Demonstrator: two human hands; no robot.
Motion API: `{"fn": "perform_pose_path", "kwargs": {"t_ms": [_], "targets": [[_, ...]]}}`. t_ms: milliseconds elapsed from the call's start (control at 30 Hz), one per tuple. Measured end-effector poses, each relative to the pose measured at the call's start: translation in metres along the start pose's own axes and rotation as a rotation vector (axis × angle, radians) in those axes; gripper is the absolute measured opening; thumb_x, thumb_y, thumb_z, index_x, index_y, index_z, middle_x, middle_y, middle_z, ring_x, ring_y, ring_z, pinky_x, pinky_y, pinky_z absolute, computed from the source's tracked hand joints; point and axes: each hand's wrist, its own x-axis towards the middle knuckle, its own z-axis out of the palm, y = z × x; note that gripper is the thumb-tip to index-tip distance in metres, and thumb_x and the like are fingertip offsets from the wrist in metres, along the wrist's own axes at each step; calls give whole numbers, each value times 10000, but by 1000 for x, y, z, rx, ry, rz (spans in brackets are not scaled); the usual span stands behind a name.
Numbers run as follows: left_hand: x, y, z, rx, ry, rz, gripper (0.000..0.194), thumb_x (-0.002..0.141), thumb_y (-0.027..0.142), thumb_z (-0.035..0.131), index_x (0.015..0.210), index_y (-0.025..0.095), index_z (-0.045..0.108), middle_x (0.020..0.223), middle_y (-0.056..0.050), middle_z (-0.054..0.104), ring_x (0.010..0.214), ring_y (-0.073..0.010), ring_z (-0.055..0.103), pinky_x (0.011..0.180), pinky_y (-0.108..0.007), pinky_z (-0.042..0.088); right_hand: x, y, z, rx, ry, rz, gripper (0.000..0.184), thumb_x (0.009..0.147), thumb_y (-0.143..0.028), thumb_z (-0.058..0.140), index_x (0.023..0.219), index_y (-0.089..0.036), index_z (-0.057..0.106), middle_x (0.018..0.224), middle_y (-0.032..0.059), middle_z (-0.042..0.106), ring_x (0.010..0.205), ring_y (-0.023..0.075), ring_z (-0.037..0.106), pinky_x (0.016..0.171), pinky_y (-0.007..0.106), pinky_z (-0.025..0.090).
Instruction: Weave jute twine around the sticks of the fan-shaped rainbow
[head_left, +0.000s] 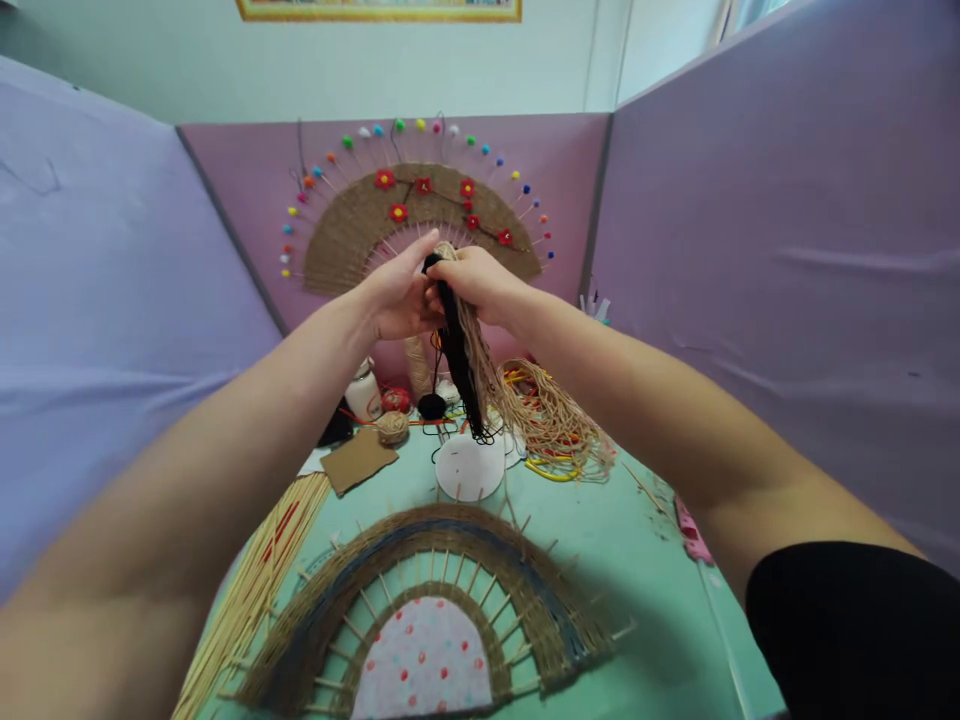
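Raised over the table, my left hand (405, 297) and my right hand (484, 280) meet at the top of a yarn bundle. Black yarn (459, 355) and tan yarn (480, 350) hang side by side from my fingers, their loose ends trailing downward. The fingers of my right hand close over the bundle's upper end. My left hand is curled at the black yarn's top, with some fingertips hidden behind it. Below lies a half-round woven fan (409, 535) of thin sticks, with tan and blue bands and a dotted cloth centre (427, 660).
A tangled tan yarn pile (559, 420) lies behind a white disc (470, 468). Bamboo sticks (247, 580), cardboard (360, 462), a yarn ball (392, 428) and a white jar (364, 390) are on the left. A finished fan (345, 235) hangs on the pink back panel (225, 170).
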Motion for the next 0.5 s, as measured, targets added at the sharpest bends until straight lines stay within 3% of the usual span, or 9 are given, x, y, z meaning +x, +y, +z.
{"fn": "perform_pose_path", "kwargs": {"t_ms": [67, 167, 233, 367, 500], "targets": [[4, -3, -6, -37, 22, -49, 397, 739, 556, 569, 686, 164, 602, 527, -48, 553, 775, -241, 639, 771, -359, 499, -2, 8, 6, -81, -50, -83, 10, 797, -142, 543, 807, -141, 543, 660, 27, 604, 603, 126, 582, 574, 246, 519], [7, -7, -12, -78, 1, -103, 221, 729, 375, 623, 724, 154, 618, 599, -38, 616, 719, -213, 639, 763, -362, 504, -6, 19, 5, -173, -118, -190, 262, 716, -141, 637, 970, -148, 571, 837, 35, 647, 790, 159, 607, 712, 277, 530], [7, -11, -14, -101, -23, -118, 140, 736, 284, 602, 758, 149, 631, 643, -35, 647, 700, -204, 642, 773, -376, 502, -12, 24, 0, -203, -170, -213, 332, 695, -139, 656, 1018, -160, 582, 887, 33, 655, 845, 165, 601, 751, 282, 526], [10, -20, -21, -181, -72, -147, 182, 778, 201, 505, 856, 128, 652, 736, -60, 700, 709, -207, 660, 796, -409, 498, -24, 35, -20, -181, -248, -158, 237, 740, -148, 624, 975, -177, 628, 840, 28, 670, 778, 143, 609, 698, 269, 529], [13, -28, -26, -306, -136, -137, 245, 844, 197, 446, 960, 107, 642, 853, -86, 718, 847, -187, 671, 847, -351, 479, -31, 53, -39, -131, -146, -103, 145, 783, -172, 589, 918, -164, 641, 777, 38, 671, 684, 116, 605, 611, 238, 508]]}}
